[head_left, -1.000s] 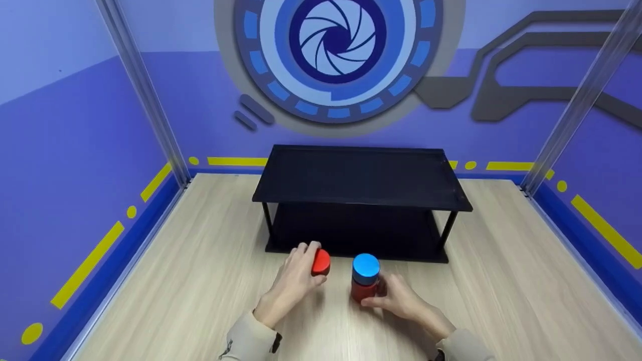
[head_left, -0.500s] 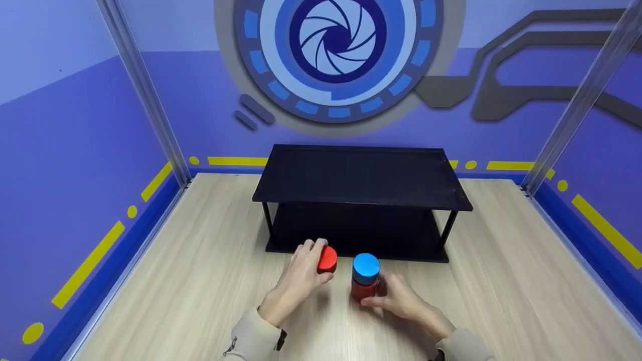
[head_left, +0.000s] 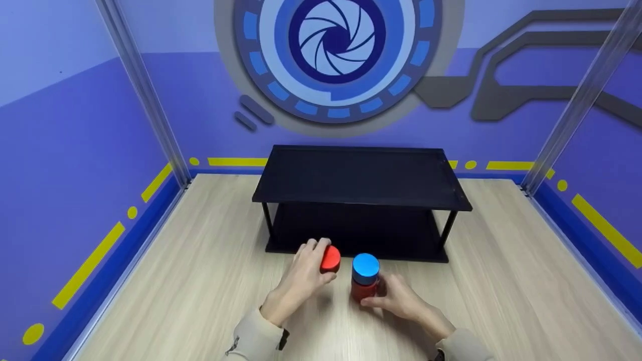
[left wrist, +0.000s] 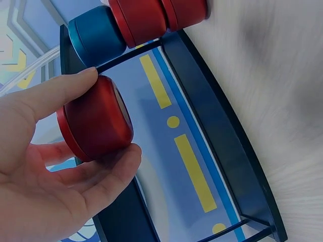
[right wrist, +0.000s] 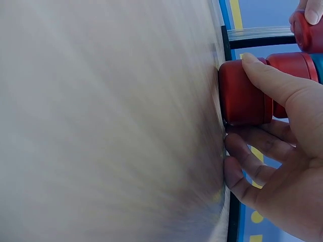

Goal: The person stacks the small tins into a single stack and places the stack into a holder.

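A small round red tin point(left wrist: 96, 121) is gripped in my left hand point(head_left: 303, 273), thumb on one side and fingers on the other. It hangs above the table, just left of a stack of tins. That stack has a blue tin point(head_left: 365, 268) on top and two red ones below: a middle red tin point(left wrist: 139, 22) and a bottom red tin point(right wrist: 245, 96). My right hand point(head_left: 401, 296) holds the bottom one from the right, its thumb on the near side. Part of its fingers is hidden behind the tin in the right wrist view.
Right behind the tins stands a black two-tier rack point(head_left: 361, 175) with thin posts. The wooden table point(head_left: 210, 281) is enclosed by blue printed panels point(head_left: 75, 165) at the left, back and right.
My left hand has carried its red tin to the right and slightly away from me, closer to the stack. My right hand and the stack have stayed in place.
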Demonstrator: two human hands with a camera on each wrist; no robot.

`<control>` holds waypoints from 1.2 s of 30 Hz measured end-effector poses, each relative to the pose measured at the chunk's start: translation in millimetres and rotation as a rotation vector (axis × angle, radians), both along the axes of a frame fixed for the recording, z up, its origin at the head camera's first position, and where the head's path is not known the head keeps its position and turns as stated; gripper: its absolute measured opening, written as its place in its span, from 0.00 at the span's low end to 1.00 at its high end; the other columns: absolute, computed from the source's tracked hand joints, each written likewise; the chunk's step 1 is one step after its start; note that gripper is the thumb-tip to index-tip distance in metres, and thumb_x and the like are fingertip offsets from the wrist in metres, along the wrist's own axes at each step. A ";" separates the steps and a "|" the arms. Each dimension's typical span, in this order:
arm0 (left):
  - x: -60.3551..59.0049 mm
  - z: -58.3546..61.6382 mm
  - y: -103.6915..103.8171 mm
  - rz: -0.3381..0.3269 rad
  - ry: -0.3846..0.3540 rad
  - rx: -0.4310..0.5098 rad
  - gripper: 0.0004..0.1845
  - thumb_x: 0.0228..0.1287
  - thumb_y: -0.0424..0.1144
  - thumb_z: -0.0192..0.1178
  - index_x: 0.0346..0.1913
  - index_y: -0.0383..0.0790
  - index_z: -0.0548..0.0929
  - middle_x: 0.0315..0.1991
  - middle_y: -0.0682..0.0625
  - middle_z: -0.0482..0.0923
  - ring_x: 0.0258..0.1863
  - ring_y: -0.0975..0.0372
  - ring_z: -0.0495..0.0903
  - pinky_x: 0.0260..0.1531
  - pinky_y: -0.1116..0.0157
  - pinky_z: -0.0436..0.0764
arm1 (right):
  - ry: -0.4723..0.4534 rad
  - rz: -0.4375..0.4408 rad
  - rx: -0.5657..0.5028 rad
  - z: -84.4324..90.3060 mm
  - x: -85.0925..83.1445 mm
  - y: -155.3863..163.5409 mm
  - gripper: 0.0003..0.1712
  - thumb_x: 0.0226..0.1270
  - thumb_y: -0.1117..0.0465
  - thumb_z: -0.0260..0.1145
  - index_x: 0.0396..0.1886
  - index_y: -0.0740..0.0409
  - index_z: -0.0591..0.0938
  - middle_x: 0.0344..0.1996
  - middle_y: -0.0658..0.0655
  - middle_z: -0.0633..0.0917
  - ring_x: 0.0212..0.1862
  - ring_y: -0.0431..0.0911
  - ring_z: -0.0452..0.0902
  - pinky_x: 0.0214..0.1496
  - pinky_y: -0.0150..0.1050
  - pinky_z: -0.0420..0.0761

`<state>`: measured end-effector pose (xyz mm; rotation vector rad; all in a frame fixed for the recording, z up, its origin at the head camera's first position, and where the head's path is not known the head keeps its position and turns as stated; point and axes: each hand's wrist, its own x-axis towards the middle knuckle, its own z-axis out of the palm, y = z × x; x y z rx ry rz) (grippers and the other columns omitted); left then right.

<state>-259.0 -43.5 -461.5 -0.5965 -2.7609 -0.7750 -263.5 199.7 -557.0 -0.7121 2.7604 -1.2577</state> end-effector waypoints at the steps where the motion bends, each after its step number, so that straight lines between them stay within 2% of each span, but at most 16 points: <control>1: 0.0 0.4 0.3 0.000 0.001 -0.001 0.33 0.47 0.39 0.75 0.58 0.42 0.73 0.47 0.44 0.77 0.45 0.54 0.77 0.45 0.57 0.80 | 0.000 0.002 -0.001 -0.1 0.0 0.0 0.29 0.50 0.50 0.76 0.50 0.60 0.79 0.37 0.54 0.86 0.34 0.38 0.77 0.34 0.32 0.76; 15: 0.6 2.4 3.0 -0.020 0.010 0.003 0.33 0.47 0.39 0.75 0.58 0.42 0.73 0.46 0.44 0.77 0.45 0.54 0.78 0.44 0.57 0.81 | 0.012 0.002 -0.002 -1.5 -0.1 0.4 0.29 0.50 0.49 0.76 0.49 0.60 0.79 0.36 0.54 0.86 0.34 0.37 0.77 0.34 0.32 0.77; 25: 1.1 3.8 5.2 -0.033 0.028 0.010 0.33 0.47 0.39 0.75 0.58 0.41 0.73 0.45 0.45 0.77 0.43 0.55 0.77 0.43 0.59 0.81 | 0.001 0.019 -0.040 -2.8 -0.8 -0.2 0.30 0.51 0.51 0.76 0.52 0.59 0.79 0.42 0.55 0.87 0.39 0.35 0.79 0.40 0.33 0.78; 36: 1.9 4.1 5.3 -0.037 0.017 0.022 0.32 0.48 0.38 0.74 0.58 0.41 0.73 0.46 0.45 0.77 0.44 0.55 0.77 0.44 0.59 0.81 | 0.017 0.008 -0.032 -3.1 -0.6 0.2 0.30 0.51 0.50 0.76 0.51 0.60 0.79 0.41 0.55 0.87 0.37 0.35 0.78 0.39 0.33 0.78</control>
